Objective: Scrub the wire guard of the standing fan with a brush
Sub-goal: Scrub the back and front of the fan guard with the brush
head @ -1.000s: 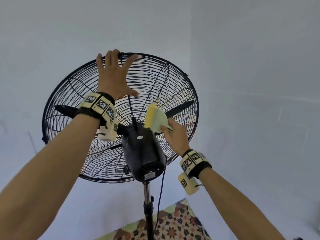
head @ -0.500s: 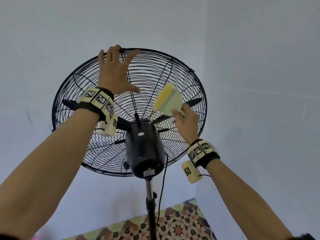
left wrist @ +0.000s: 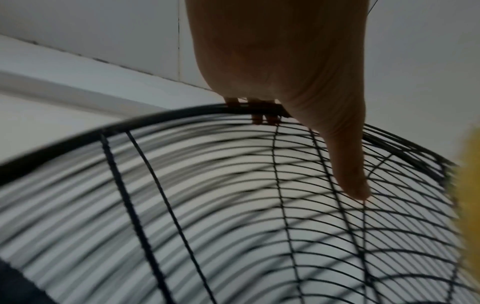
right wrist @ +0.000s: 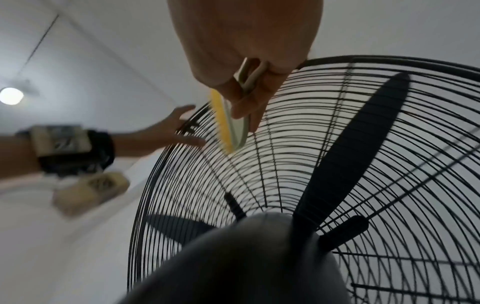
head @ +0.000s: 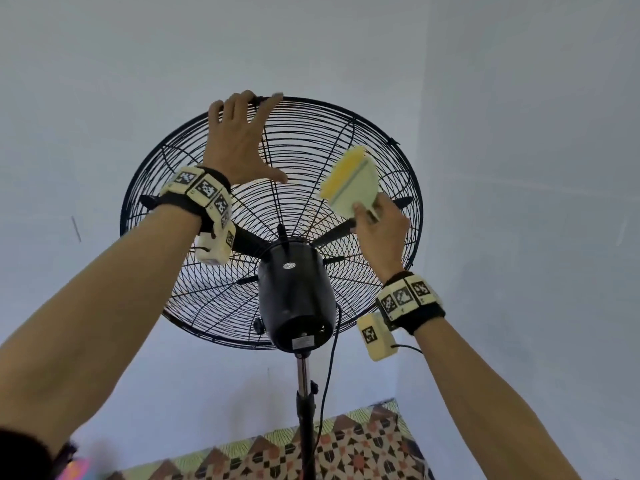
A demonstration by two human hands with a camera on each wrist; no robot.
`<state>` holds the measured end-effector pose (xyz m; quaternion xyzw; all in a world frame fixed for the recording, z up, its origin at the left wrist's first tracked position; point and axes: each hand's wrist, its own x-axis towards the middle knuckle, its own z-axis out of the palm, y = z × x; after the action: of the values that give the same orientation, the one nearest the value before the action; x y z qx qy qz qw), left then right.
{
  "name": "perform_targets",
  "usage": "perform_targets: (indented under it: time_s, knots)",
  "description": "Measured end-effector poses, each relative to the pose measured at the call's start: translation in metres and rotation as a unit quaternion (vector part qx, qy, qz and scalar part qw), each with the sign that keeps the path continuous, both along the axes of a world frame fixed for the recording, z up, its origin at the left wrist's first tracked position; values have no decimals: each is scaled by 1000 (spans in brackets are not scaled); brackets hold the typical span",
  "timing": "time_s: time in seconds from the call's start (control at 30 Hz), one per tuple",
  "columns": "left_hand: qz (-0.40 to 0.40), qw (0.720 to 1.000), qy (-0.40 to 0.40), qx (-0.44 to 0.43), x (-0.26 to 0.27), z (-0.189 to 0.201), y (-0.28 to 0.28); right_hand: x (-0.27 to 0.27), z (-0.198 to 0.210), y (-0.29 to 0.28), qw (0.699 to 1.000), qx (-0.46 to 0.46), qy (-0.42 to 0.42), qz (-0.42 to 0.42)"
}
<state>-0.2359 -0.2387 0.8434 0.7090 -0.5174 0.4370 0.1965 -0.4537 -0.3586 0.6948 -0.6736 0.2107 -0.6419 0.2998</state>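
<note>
Seen from below and behind: standing fan (head: 298, 299) on a thin pole, tilted back so its round face pointed up and away toward the ceiling. Black wire guard (head: 304, 157), made of many fine concentric rings crossed by straight radial spokes, bounded by a thicker outer rim. Dark blades (right wrist: 363, 148) visible through the wires, and a glossy black motor housing (head: 294, 306) at the hub, nearest the viewer.

Brush (head: 349, 181) up against the rear of the guard, upper right of the hub. Pale green plastic back with a yellow bristle face. Long axis ran diagonally, from lower left to upper right in the head view, roughly across the rings. Bristle side turned toward the wires; contact with them not certain, partly blurred.

Right hand (head: 381, 233) just below the brush, fingers (right wrist: 249, 107) curled round its looped handle and pinching it firmly.

Left hand (head: 239, 143) high on the top of the rim, fingers (left wrist: 259, 115) hooked over the thick outer wire and showing through the guard, thumb (left wrist: 345, 160) stretched down flat across the rings. Banded trackers on both wrists.

Power cord (head: 327, 375) hanging beside the pole. Patterned floor tiles (head: 346, 448) below, pale walls all round.
</note>
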Motion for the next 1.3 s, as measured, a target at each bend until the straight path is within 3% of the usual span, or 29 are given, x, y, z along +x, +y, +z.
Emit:
perform_targets:
  time_s: [0.1,0.17,0.23,0.33,0.4,0.53,0.77,0.93,1.17,1.3]
  knots:
    - [-1,999,37,10,16,6,14,18,-3,20,986,-79,138,42]
    - [9,998,58,3,27,1,23,34,-9,27,961,-142,239,8]
    - [7,998,69,-8,34,-7,27,40,-10,27,949,-144,275,-49]
    - [4,997,80,-10,33,-8,29,32,-12,20,957,-70,255,-122]
    - [1,997,79,-16,33,-8,29,29,-17,22,947,-70,273,-156]
    - [-12,997,68,-25,33,-10,28,39,-15,42,949,-136,268,-92]
    - [24,997,66,-19,31,-13,38,37,-22,45,947,-44,266,-174]
    - [39,997,56,-28,17,-14,42,43,-20,58,956,-93,265,-83]
    - [81,995,53,-13,-2,-12,45,20,-16,50,957,0,243,-160]
    - [119,992,38,-14,-20,-11,39,25,-1,58,965,25,166,-199]
